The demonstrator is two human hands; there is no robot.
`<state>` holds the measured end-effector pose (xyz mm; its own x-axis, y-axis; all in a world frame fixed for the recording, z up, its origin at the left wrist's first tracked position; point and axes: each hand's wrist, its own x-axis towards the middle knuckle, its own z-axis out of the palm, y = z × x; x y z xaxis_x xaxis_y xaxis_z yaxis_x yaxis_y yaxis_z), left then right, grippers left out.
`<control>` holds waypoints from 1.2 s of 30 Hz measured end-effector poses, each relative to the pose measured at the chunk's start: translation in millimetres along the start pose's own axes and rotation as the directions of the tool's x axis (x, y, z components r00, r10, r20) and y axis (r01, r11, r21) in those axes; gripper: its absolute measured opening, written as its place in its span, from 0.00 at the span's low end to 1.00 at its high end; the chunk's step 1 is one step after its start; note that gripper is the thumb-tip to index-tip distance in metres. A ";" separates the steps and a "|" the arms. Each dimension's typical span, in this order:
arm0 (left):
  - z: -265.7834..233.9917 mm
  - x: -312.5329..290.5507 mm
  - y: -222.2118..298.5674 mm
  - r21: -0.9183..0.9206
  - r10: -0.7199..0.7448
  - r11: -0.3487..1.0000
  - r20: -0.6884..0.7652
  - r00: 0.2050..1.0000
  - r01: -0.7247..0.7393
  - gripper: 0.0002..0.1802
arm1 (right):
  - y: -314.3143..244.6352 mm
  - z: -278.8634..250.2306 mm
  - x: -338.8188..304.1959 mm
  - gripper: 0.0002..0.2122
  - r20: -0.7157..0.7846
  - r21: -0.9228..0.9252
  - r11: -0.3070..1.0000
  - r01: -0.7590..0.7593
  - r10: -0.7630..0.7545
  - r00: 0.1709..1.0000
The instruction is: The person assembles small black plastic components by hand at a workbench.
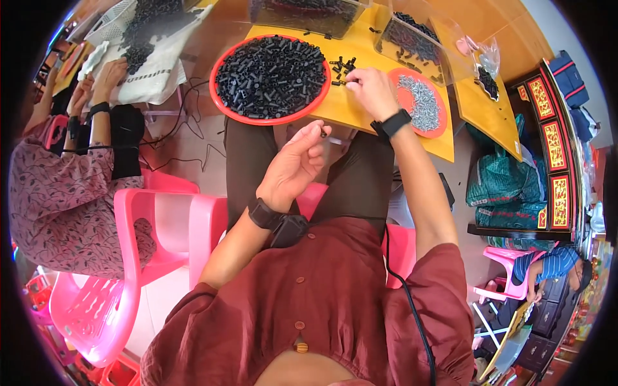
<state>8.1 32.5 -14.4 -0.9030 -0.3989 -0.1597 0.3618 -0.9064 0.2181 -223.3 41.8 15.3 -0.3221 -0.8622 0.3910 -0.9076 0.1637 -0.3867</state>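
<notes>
Pinched in the left hand (297, 162), between thumb and forefinger above curled fingers: a small dark piece (324, 133), held up over the lap, just short of the yellow table (347, 110). Juts slightly rightward past the fingertips; too hidden to tell its long axis or which end faces up.

With the right hand (374, 94), reaches palm down over the table, thumb and forefinger nearly together at the end of a short black piece (338, 83) lying roughly left to right. Cannot tell whether gripped or only touched. Just beyond, loose pieces (350, 64) at mixed angles.

To the left, in a red tray (269, 121), a heap of black pieces (270, 77) pointing every way; to the right, silver bits (421, 103) in an orange dish (440, 125). At the back, clear bins (308, 27) of dark parts.

On the red panels (554, 147) of a dark cabinet (547, 120), gold figures, too small to read. Nearby, green sacks (505, 180). On pale floor tiles (164, 309), a pink chair (132, 257); beyond it, a person (64, 199) in a patterned top.
</notes>
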 end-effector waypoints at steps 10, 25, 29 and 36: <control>-1.9 -0.3 5.9 -0.002 0.035 0.999 0.002 0.999 -0.035 0.11 | 7.3 24.3 12.1 0.06 0.057 -0.216 0.976 0.030 -0.018 0.998; 4.8 -1.0 -0.2 0.096 0.134 0.986 0.032 0.990 -0.137 0.11 | -105.8 -31.9 -116.2 0.04 0.137 0.788 0.551 -0.275 0.278 0.951; 6.1 -3.0 -3.3 0.181 0.179 0.966 0.045 0.983 -0.184 0.10 | -113.6 -30.9 -116.4 0.05 0.132 0.843 0.478 -0.247 0.261 0.956; 5.9 -2.2 -8.4 0.267 0.259 0.926 0.060 0.964 -0.265 0.09 | -113.6 -31.1 -116.3 0.09 0.099 0.843 0.493 -0.214 0.250 0.963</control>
<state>5.7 41.8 -10.2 -0.7909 -0.6107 -0.0399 0.5128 -0.6968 0.5015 -91.1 138.4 39.7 -0.5104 -0.8370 0.1975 -0.1516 -0.1386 -0.9787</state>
